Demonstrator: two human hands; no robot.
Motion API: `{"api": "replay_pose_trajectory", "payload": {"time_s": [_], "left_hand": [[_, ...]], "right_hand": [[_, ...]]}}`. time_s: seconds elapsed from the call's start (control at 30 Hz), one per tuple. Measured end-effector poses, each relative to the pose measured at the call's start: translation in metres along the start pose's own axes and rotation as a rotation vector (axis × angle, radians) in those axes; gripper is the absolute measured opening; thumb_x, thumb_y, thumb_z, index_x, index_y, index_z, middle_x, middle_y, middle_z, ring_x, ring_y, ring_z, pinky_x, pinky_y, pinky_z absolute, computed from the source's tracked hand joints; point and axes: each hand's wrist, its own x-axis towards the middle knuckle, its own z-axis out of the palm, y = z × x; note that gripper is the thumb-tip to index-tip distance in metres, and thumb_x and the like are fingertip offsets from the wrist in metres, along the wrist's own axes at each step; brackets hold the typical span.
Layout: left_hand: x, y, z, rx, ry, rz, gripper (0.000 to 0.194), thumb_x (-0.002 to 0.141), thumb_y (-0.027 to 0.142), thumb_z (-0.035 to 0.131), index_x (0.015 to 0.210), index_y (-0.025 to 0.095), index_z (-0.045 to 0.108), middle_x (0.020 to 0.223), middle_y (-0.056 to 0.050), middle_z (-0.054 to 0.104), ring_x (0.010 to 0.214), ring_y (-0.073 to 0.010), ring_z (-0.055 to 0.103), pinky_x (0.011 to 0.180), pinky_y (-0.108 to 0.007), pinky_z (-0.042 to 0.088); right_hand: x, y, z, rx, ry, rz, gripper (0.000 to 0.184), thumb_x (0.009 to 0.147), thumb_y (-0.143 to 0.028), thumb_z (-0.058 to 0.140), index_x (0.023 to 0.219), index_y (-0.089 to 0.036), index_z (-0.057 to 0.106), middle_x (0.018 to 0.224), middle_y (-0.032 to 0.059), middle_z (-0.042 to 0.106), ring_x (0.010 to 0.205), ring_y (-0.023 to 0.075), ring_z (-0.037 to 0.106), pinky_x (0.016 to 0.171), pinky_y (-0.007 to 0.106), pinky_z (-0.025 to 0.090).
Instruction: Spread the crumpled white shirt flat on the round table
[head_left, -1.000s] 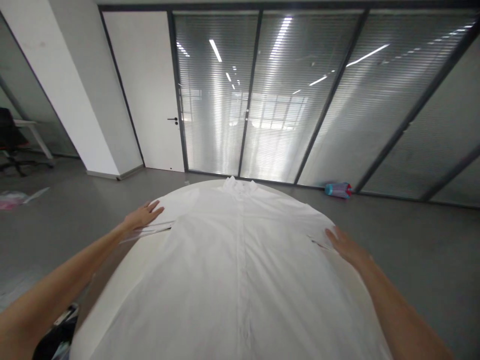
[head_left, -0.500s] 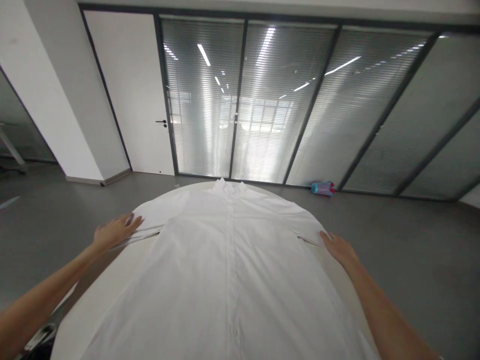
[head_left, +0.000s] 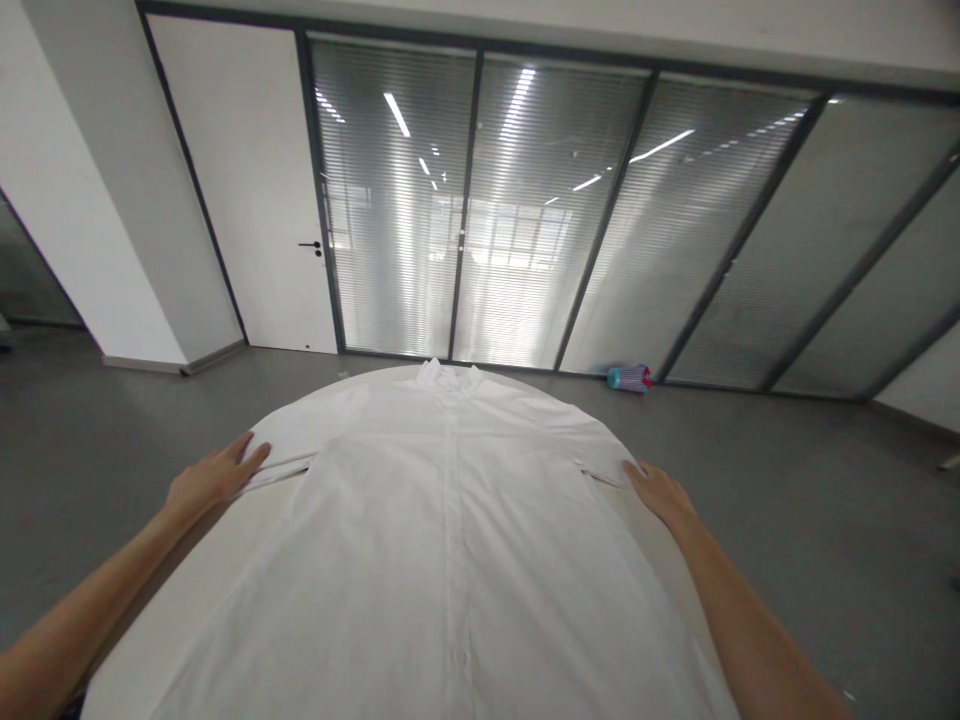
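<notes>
A white button-up shirt (head_left: 375, 540) lies spread front side up, its collar at the far end and its button placket running toward me. Beneath it is a round white table (head_left: 217, 560). At the table's left edge, my left hand (head_left: 214, 475) rests on one sleeve, thumb and fingers apart. My right hand (head_left: 660, 492) is at the other sleeve by the right edge, its thumb on the cloth and its fingers bent over the rim, partly hidden. Both sleeves reach the table edge, and their ends are out of sight. The shirt's near hem lies beyond the bottom of the view.
Glass partition panels (head_left: 517, 300) with blinds stand behind the table. To their left are a white door (head_left: 255, 180) and a white pillar (head_left: 112, 200). A blue and red patterned bundle (head_left: 630, 378) lies on the grey floor (head_left: 787, 480) by the glass.
The view has shifted and tilted slightly. My left hand has drawn back a little toward the sleeve's outer edge. My right hand keeps its place at the sleeve, and the shirt lies as before.
</notes>
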Motion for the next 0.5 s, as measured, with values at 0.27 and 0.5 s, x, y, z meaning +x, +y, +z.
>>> {"api": "replay_pose_trajectory", "payload": {"time_s": [0.27, 0.5], "left_hand": [[-0.026, 0.061, -0.024, 0.21, 0.363, 0.096, 0.048, 0.094, 0.049, 0.043, 0.127, 0.02, 0.064, 0.144, -0.013, 0.052, 0.123, -0.0395, 0.052, 0.101, -0.055, 0.04], [-0.04, 0.189, -0.011, 0.044, 0.092, 0.424, 0.068, 0.092, 0.069, 0.034, 0.145, 0.029, 0.05, 0.158, -0.01, 0.036, 0.144, -0.043, 0.028, 0.112, -0.062, 0.024]], "right_hand": [[-0.02, -0.049, -0.017, -0.19, 0.11, -0.081, 0.052, 0.099, -0.035, 0.026, 0.13, -0.015, 0.063, 0.144, 0.0166, 0.053, 0.124, 0.0336, 0.057, 0.103, 0.048, 0.044], [-0.047, -0.148, 0.012, -0.161, 0.004, -0.36, 0.069, 0.098, -0.064, 0.021, 0.154, -0.027, 0.035, 0.163, 0.0065, 0.026, 0.147, 0.0338, 0.028, 0.118, 0.049, 0.023]]}}
